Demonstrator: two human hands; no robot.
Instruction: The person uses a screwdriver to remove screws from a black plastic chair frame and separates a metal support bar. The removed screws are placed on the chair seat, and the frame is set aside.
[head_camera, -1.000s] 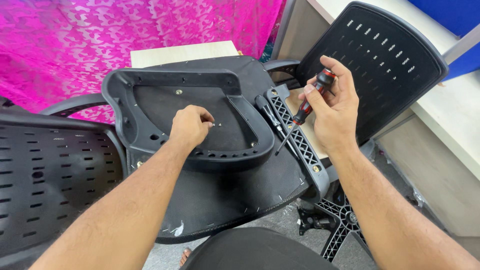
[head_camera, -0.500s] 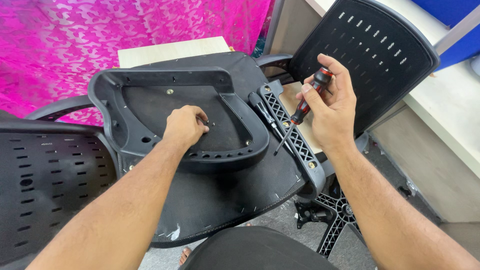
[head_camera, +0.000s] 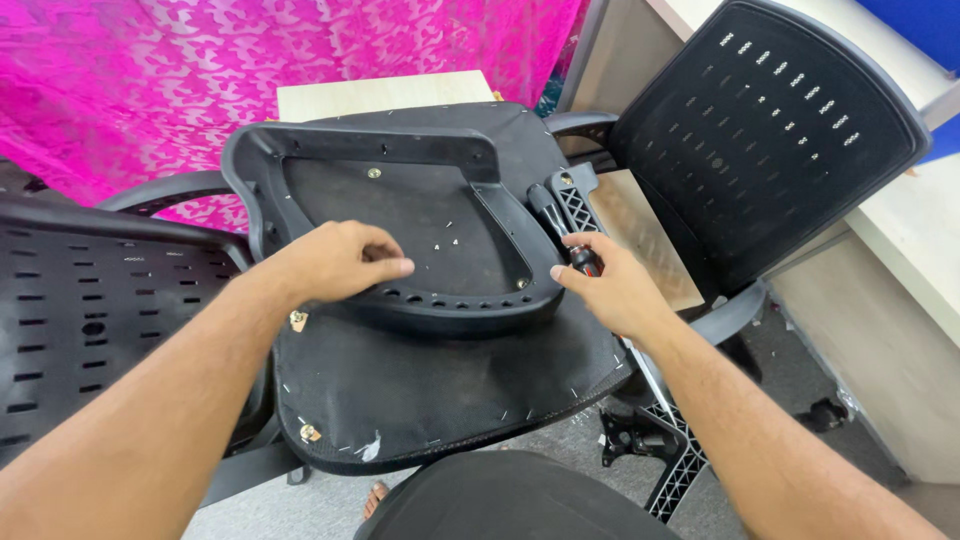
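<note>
Left hand (head_camera: 335, 262) w/ fingers curled together, holding nothing visible, hovers over frame (head_camera: 470, 305) near loose screws (head_camera: 446, 243); right hand (head_camera: 610, 290) clamps screwdriver (head_camera: 585, 262) at frame's right edge — a bump could scatter screws.

A pink patterned cloth (head_camera: 150, 70) hangs across the upper left background. In front of it stands a pale wooden desk (head_camera: 380, 95), partly covered. At the far left is a black perforated chair back (head_camera: 90, 330) with rows of slots. At the upper right a second black perforated chair back (head_camera: 780, 130) leans against a light beige desk (head_camera: 900, 230), above which a blue panel (head_camera: 920, 25) shows in the corner. A black star-shaped chair base (head_camera: 675, 455) lies on the grey floor (head_camera: 560, 440) at the lower right. A dark rounded cushion (head_camera: 500, 500) fills the bottom centre edge.
</note>
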